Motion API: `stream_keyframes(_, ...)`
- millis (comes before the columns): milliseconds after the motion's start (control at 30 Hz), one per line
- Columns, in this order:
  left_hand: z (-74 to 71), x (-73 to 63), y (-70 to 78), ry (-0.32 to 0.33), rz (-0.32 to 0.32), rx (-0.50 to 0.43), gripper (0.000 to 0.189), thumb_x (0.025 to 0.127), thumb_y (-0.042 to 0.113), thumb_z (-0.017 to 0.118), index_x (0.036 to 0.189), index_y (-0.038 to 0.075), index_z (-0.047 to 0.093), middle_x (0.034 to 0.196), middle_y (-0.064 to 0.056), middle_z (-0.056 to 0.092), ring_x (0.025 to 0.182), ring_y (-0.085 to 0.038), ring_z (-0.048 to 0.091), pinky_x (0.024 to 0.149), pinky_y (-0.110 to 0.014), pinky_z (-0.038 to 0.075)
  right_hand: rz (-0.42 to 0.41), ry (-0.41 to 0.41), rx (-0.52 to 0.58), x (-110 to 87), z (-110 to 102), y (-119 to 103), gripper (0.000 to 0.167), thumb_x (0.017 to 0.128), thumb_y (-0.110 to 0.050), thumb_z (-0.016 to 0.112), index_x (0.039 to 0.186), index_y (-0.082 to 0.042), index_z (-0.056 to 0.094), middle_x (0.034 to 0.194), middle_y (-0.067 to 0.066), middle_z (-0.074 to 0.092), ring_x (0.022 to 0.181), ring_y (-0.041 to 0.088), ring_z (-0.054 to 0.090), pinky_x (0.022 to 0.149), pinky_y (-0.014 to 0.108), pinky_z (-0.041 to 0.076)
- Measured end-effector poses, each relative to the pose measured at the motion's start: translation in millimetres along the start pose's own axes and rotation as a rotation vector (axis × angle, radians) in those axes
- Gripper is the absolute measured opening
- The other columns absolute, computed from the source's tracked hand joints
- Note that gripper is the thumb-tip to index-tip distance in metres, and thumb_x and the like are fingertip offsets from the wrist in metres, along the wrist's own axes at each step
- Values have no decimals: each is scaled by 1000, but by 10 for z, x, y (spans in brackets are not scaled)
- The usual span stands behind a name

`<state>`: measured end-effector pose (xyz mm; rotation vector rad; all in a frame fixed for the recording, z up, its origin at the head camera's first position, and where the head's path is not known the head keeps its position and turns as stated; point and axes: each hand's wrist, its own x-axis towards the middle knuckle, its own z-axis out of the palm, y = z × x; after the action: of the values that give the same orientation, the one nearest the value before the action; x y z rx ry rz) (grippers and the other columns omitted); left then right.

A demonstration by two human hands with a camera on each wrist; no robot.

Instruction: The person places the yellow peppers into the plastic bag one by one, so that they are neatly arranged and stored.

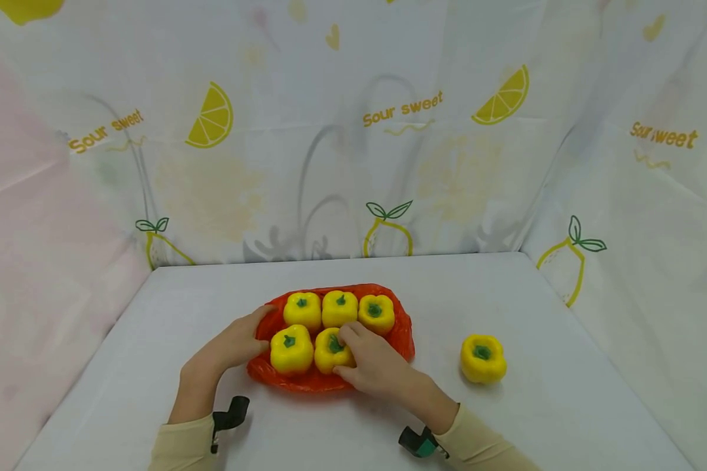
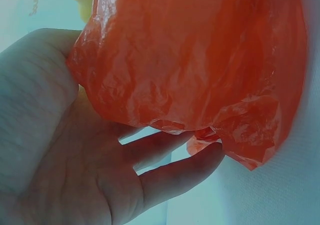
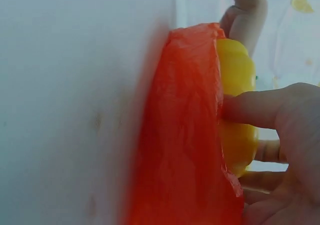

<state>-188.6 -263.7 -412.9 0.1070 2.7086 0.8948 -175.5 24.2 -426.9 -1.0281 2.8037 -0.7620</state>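
A red plastic bag (image 1: 403,335), spread wide like a shallow bowl, holds several yellow bell peppers with green stems. My right hand (image 1: 377,360) grips the front-row yellow bell pepper (image 1: 326,353), thumb on its near side and fingers over its top. In the right wrist view, that pepper (image 3: 235,70) sits inside the bag's rim. My left hand (image 1: 235,340) holds the bag's left edge beside another front-row pepper (image 1: 291,356). In the left wrist view, the thumb goes behind the red plastic (image 2: 175,60) and the fingers reach along its outer side; some fingertips are hidden.
One more yellow bell pepper (image 1: 483,360) stands apart on the white table (image 1: 542,418), right of the bag. Fabric walls with lemon prints (image 1: 389,163) close off the back and both sides. Each wrist wears a small dark camera (image 1: 232,413).
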Motion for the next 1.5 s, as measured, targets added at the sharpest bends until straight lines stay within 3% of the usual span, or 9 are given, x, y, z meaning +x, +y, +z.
stream_keyframes(367, -9, -34, 40, -2, 2, 9, 79, 84, 15, 65, 155, 12, 29, 156, -20, 40, 137, -42, 43, 103, -61, 47, 11, -69, -96, -57, -186, 14, 41, 89, -39, 70, 125, -22, 58, 131, -5, 57, 114, 11, 59, 99, 33, 55)
stream_keyframes(700, -8, -36, 40, 3, -10, 13, 79, 85, 15, 65, 155, 13, 29, 156, -20, 39, 136, -42, 43, 102, -60, 48, 76, -138, -62, -168, -507, 117, 47, 90, -36, 68, 134, -22, 59, 138, -4, 58, 125, 16, 56, 102, 44, 53)
stream_keyframes(1033, -5, -30, 28, -1, -7, -3, 79, 84, 16, 65, 155, 13, 29, 156, -19, 40, 136, -40, 44, 101, -59, 50, 82, -206, 76, -332, -792, 313, 53, 91, -24, 68, 141, -16, 55, 145, -2, 55, 137, 22, 47, 114, 48, 42)
stream_keyframes(1300, -11, -39, 29, 2, 7, 3, 79, 84, 15, 63, 155, 12, 29, 156, -19, 40, 136, -40, 44, 104, -61, 47, 154, -238, 82, -485, -893, 458, 59, 87, -20, 71, 143, -20, 53, 146, -1, 53, 137, 25, 47, 113, 53, 42)
stream_keyframes(1500, -11, -36, 31, -1, 8, 9, 79, 85, 15, 63, 155, 11, 29, 156, -20, 39, 137, -41, 43, 104, -61, 46, 278, -259, 97, -649, -1018, 593, 65, 81, -20, 79, 141, -23, 54, 146, 1, 52, 138, 28, 44, 112, 57, 40)
